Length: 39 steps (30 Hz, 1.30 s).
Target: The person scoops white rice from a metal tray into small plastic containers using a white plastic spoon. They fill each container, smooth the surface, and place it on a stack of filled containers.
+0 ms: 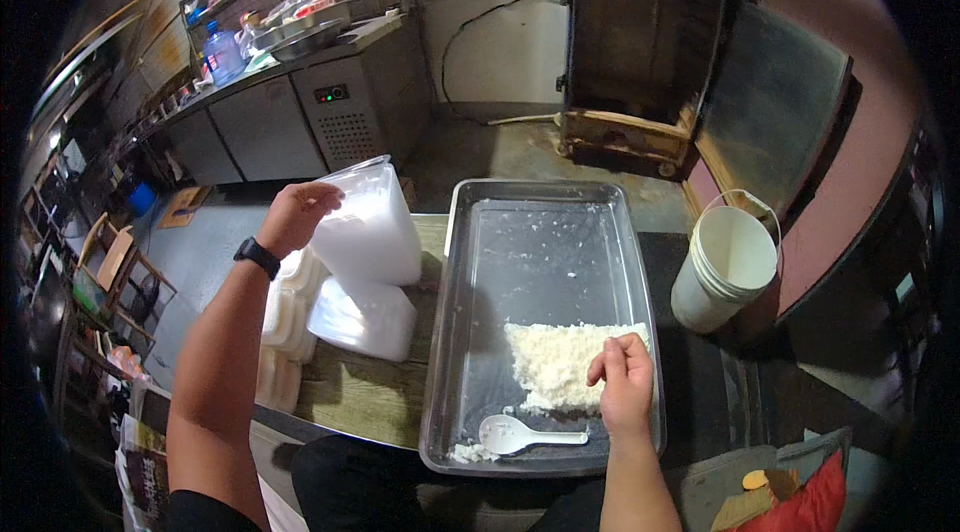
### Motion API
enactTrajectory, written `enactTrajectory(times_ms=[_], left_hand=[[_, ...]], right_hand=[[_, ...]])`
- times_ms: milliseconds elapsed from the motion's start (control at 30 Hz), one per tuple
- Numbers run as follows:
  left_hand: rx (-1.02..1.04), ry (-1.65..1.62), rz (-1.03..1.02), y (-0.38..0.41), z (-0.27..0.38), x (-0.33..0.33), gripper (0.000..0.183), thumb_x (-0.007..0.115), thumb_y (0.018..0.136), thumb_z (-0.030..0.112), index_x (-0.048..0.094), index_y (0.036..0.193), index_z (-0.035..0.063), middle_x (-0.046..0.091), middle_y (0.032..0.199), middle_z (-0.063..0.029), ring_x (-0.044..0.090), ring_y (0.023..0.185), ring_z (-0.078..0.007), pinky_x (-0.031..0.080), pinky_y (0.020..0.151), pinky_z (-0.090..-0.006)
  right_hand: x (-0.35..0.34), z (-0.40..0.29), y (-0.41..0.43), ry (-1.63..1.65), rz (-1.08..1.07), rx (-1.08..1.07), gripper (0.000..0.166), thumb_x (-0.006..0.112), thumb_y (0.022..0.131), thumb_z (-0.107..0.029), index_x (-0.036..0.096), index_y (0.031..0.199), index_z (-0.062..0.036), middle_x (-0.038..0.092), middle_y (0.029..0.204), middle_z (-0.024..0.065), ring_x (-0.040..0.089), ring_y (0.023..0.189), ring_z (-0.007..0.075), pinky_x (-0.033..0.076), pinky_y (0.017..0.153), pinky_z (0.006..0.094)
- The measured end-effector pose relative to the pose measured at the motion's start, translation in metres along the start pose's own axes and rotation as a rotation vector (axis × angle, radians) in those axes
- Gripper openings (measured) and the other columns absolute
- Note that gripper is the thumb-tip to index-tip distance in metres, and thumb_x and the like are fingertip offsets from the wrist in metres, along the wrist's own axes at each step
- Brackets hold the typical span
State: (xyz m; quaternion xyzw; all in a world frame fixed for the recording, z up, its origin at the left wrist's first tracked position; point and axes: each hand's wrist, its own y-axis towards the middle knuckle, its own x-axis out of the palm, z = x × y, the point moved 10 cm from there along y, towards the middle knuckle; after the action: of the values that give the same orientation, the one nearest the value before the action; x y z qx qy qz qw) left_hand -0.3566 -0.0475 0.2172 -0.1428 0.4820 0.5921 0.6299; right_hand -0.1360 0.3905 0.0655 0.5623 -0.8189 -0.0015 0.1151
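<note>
My left hand (304,209), with a black watch on its wrist, has its fingertips at the top left edge of a tall stack of clear plastic lids or containers (367,239). Whether it grips the topmost piece cannot be made out. A second clear plastic stack (364,318) lies just in front. Over the right side of a large metal tray (517,262), my right hand (626,382) is loosely closed, with nothing visible in it. White, crumbly, rice-like food (559,359) lies beneath and beside that hand. Nearer me, a white rice paddle (517,436) rests in the tray.
White lidded tubs (289,314) are piled at the left of the wooden tabletop (352,397). Right of the tray stands a white bucket (726,262). A cabinet with an open door (645,44) is at the back. Steel counter units (270,126) line the far left.
</note>
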Motion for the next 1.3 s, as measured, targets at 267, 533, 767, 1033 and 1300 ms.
enactTrajectory(times_ms=[267,533,767,1033,1300], left_hand=[[0.926,0.325,0.007,-0.138,0.232,0.070,0.028,0.070,0.082,0.011,0.071,0.109,0.0204,0.066,0.100,0.0008,0.062,0.101,-0.0203,0.045,0.101,-0.0451],[0.066,-0.874,0.149,-0.230,0.141,0.136,0.118,0.092,0.067,0.043,0.023,0.158,0.0117,0.029,0.157,-0.0179,0.032,0.143,-0.0384,0.024,0.119,-0.0512],[-0.244,-1.977,-0.221,-0.245,0.106,0.201,0.098,0.090,0.069,0.046,0.040,0.145,0.0090,0.052,0.142,-0.0148,0.048,0.136,-0.0363,0.037,0.114,-0.0535],[-0.376,-1.788,-0.116,-0.248,0.060,0.176,0.092,0.075,0.076,0.064,0.046,0.139,0.0051,0.051,0.142,-0.0133,0.048,0.134,-0.0312,0.034,0.113,-0.0479],[-0.611,-1.597,-0.144,-0.267,0.042,0.179,0.065,0.064,0.092,0.044,0.048,0.136,-0.0013,0.056,0.131,-0.0104,0.051,0.123,-0.0212,0.035,0.109,-0.0379]], right_hand=[[0.040,0.004,-0.025,0.312,-0.322,0.309,0.042,0.049,0.106,-0.026,0.034,0.140,-0.0063,0.069,0.102,0.0155,0.060,0.068,0.0128,0.047,0.058,0.0250],[0.091,0.051,-0.073,-0.086,-0.449,0.400,0.023,0.058,0.100,-0.010,0.058,0.121,0.0005,0.071,0.105,0.0121,0.066,0.084,0.0131,0.056,0.069,0.0252],[0.094,0.030,-0.077,-0.643,-0.543,0.033,0.020,0.063,0.097,-0.012,0.062,0.113,0.0000,0.071,0.102,0.0149,0.070,0.090,0.0208,0.056,0.075,0.0338],[0.038,0.050,-0.098,-1.398,-0.558,0.060,0.023,0.072,0.085,-0.015,0.065,0.104,-0.0060,0.059,0.101,0.0150,0.060,0.103,0.0373,0.050,0.087,0.0446],[0.051,-0.006,-0.082,-1.282,-0.566,0.310,0.021,0.061,0.098,-0.024,0.058,0.102,-0.0038,0.066,0.089,0.0269,0.064,0.086,0.0464,0.050,0.076,0.0517]])
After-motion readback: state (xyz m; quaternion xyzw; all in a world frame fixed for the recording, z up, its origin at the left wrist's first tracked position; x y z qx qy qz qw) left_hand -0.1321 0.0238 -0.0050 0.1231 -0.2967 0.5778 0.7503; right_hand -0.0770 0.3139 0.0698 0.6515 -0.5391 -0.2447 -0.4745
